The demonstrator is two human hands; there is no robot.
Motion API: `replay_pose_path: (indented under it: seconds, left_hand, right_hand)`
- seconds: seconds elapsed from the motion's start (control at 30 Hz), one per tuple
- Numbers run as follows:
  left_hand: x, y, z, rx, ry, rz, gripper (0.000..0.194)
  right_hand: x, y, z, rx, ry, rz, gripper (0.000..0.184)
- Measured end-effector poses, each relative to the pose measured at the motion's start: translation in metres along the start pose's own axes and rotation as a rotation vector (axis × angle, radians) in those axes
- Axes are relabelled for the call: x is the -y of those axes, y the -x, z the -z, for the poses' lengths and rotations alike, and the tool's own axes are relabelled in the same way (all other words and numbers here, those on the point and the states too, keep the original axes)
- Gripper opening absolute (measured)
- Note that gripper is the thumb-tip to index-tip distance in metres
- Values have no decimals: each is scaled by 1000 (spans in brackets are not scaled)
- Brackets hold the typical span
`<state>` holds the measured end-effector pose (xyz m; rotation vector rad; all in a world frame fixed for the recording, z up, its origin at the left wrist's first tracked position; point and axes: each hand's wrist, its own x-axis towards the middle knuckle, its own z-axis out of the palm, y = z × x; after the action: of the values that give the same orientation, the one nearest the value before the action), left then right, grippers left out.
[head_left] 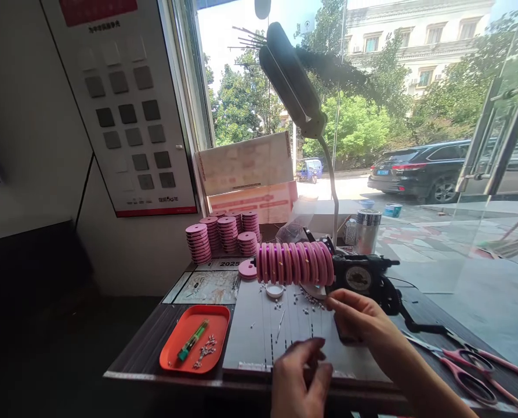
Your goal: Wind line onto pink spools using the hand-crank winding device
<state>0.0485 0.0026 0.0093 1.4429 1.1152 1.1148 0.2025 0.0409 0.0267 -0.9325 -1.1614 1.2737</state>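
Note:
My right hand (358,314) is raised at the right of the white board (250,342), its fingertips pinched together just below a row of pink spools (296,263). What it pinches is too fine to make out. The spools sit side by side on the shaft of a black hand-crank winder (363,277). Lower down, my left hand (302,377) is over the board's front edge with its fingers curled in; anything in them is hidden. Between hands and spools lie a thin metal tool (280,326), small silvery beads (306,310) and a round white dish (275,291).
An orange tray (167,354) at the left holds a green-capped tube (193,341) and small metal pieces. Stacks of pink spools (198,244) stand behind. Pink-handled scissors (470,380) lie at the right. A lamp (291,78) leans overhead, near a metal-lidded jar (367,229).

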Motion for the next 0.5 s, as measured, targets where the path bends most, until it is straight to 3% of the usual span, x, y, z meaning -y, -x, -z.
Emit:
replay_pose_path:
  seconds: [0.07,0.17,0.27,0.37,0.5]
  left_hand:
    - [-16,-23,-17,-79,130,-11,34]
    - [-31,-44,-36,59,488,99,34]
    - [-28,-50,-42,101,649,95,32]
    - [-14,-44,-35,111,576,35,29]
    - [11,-16,-13,228,368,162,27]
  right_hand:
    - [0,-1,3,-23,-36,-27,34]
    - [-1,-2,6,-33,-76,-45,35]
    - [-3,-2,8,-19,-74,-49,35]
    - [-3,0,5,-2,-65,-65,34]
    - [-2,6,1,-30,-41,-30,34]
